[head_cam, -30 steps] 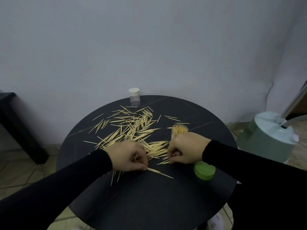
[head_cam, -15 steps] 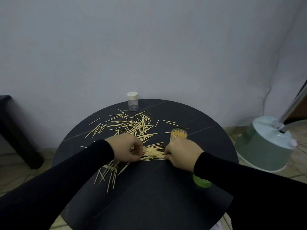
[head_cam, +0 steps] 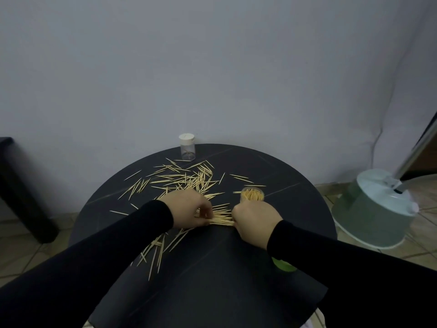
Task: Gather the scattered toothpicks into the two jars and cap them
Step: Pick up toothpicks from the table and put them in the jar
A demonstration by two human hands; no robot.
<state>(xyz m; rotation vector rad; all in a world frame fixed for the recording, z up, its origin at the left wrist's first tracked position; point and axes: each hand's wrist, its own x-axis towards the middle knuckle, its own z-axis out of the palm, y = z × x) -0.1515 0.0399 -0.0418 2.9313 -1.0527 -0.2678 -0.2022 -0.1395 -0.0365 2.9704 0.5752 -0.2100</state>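
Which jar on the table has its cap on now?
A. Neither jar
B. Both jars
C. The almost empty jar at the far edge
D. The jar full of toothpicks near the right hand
C: the far jar wears a white cap, while the full jar stands open.

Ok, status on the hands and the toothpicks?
Left hand and right hand pinch one toothpick bundle. Open jar nearly full. Many toothpicks loose.
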